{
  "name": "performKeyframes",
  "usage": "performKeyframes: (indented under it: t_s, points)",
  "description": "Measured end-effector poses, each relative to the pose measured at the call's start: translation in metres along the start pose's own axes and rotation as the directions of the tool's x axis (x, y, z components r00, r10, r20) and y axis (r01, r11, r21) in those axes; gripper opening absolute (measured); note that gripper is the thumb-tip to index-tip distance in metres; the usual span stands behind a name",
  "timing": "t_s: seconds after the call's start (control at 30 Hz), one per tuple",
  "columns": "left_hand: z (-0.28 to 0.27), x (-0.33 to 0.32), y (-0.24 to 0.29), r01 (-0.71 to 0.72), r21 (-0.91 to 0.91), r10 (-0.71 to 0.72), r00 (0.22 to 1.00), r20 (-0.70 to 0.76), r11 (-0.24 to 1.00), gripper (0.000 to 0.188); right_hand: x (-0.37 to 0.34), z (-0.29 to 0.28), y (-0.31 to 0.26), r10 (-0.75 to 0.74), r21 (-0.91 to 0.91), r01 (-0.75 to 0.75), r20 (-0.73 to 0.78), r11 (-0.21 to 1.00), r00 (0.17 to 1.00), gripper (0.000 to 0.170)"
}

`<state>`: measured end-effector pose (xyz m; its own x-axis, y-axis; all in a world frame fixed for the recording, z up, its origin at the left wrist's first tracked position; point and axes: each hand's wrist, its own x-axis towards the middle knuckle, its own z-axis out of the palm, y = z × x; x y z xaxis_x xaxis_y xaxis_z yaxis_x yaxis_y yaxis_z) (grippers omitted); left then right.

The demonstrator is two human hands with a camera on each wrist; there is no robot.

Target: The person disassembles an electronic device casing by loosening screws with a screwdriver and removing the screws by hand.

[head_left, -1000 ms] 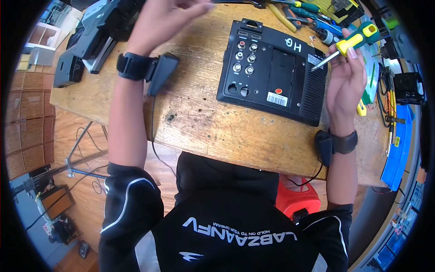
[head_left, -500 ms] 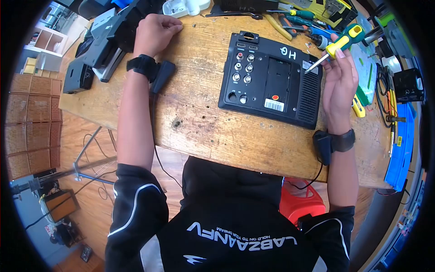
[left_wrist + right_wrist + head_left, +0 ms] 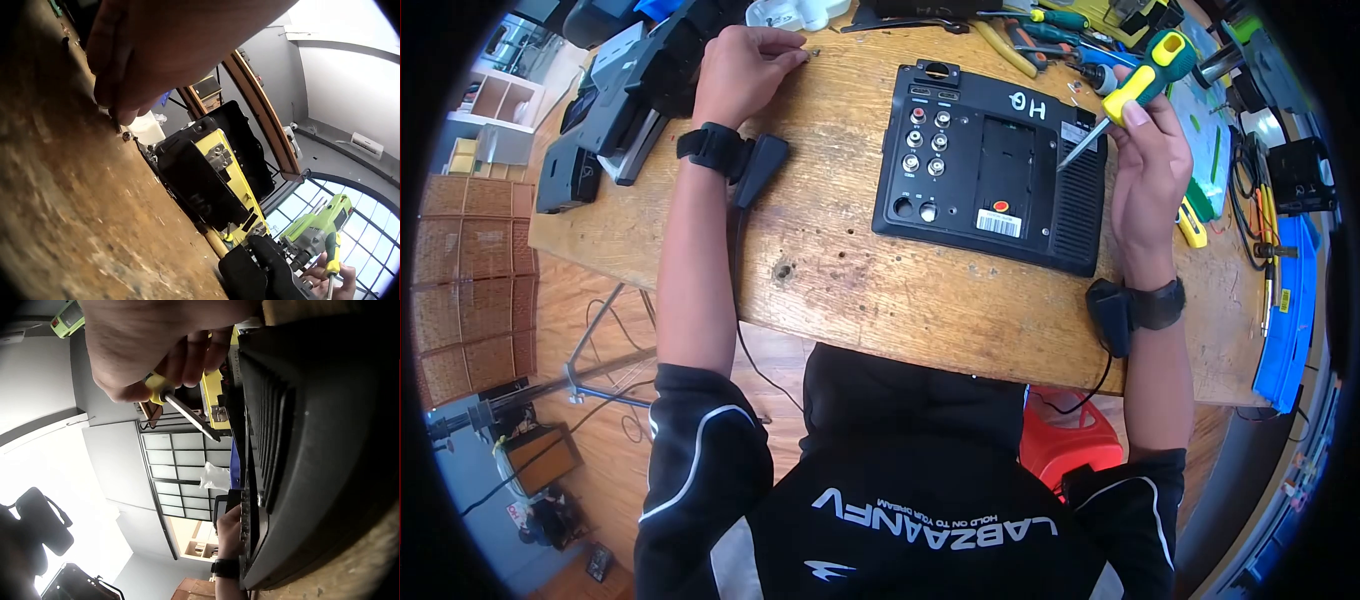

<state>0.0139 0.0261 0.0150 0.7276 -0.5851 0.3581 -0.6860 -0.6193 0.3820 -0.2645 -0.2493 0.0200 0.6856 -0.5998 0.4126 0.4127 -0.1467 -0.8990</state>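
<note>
My right hand grips a green and yellow screwdriver. Its metal shaft slants down over the black monitor, tip held off the casing in the right wrist view. The monitor lies back side up, showing round sockets, a recessed middle, slotted vents and white letters. At the far left of the bench, my left hand is low over the wood, thumb and fingers bent together. A small screw is right by the fingertips; I cannot tell whether they pinch anything.
Black devices are stacked left of my left hand, with a white tray behind it. Pliers and other tools lie along the back. A yellow-handled tool, cables and a blue bin are at the right.
My left hand has come down from the back of the bench to the wood, and its fingertips have closed in on the small screw. The right hand keeps the screwdriver over the monitor.
</note>
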Motion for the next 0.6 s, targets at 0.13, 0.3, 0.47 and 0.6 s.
performKeyframes:
  t_s: [0.13,0.3,0.47,0.6]
  points:
    - [-0.001,-0.001,-0.001,-0.029,0.005,0.029,1.0,-0.001,1.0,0.025,-0.002,-0.002,-0.005,-0.021,-0.04,0.028,0.162,0.999,0.987,0.044]
    - [-0.004,-0.002,0.003,-0.008,-0.026,0.008,1.0,0.001,1.0,0.024,-0.003,-0.002,-0.008,-0.027,0.079,0.003,0.312,0.997,0.95,0.038]
    - [-0.004,-0.001,-0.001,0.047,-0.055,-0.047,0.999,0.006,0.997,0.028,-0.006,-0.002,-0.014,0.008,0.011,-0.014,0.417,1.0,0.909,0.042]
    - [-0.009,-0.002,0.016,0.091,-0.012,-0.092,0.994,-0.062,0.996,0.028,-0.007,-0.001,-0.017,-0.011,-0.024,0.025,0.446,0.999,0.895,0.04]
